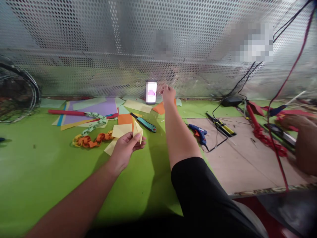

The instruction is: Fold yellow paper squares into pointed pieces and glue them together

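My left hand (126, 148) is closed on a folded pale yellow paper (137, 131), held a little above the green table (37, 165). My right arm stretches far forward. My right hand (168, 94) is near a lit phone (151, 92) that leans upright against the perforated metal wall; its fingers are small and curled, and I cannot make out whether they touch the phone. An orange paper sheet (158, 108) lies just below that hand.
Coloured paper sheets (99, 109), a green and orange paper chain (91, 138) and a teal utility knife (145, 122) lie at the back left. A blue glue gun (199, 133), pliers (223, 127) and red cables (262, 135) lie on the board to the right. Another person's hand (303, 142) is at the right edge.
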Action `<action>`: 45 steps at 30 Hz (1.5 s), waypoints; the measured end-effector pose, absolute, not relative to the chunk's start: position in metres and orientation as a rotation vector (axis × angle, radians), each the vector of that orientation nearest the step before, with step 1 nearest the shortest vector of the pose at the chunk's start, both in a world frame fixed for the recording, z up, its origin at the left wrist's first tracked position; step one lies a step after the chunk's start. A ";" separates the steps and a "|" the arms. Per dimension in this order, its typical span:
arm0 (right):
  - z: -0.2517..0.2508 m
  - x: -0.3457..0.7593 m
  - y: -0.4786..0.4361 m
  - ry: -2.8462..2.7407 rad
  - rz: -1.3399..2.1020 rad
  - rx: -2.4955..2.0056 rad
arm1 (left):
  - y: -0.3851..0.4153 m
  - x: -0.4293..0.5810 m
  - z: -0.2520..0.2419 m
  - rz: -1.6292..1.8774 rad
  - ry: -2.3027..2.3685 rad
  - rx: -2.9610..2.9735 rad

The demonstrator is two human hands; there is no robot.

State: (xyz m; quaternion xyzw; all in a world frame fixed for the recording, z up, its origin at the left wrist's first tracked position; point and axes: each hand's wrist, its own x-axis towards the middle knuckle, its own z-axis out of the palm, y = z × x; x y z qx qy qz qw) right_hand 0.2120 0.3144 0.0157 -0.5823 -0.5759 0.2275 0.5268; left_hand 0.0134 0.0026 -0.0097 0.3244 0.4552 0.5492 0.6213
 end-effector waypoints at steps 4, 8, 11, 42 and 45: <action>0.052 0.209 0.275 -1.198 0.817 -1.376 | 0.008 0.012 -0.011 1.296 1.057 0.739; 0.063 0.213 0.200 -1.416 0.737 -1.397 | 0.010 0.013 -0.013 1.304 1.036 0.744; 0.057 0.218 0.143 -1.560 0.738 -1.363 | 0.009 0.014 -0.015 1.294 1.007 0.775; 0.000 0.199 0.024 -1.783 1.163 -1.023 | 0.001 0.014 -0.005 1.264 1.044 0.847; -0.005 0.200 0.025 -1.734 1.251 -1.001 | 0.000 0.015 -0.005 1.245 1.057 0.863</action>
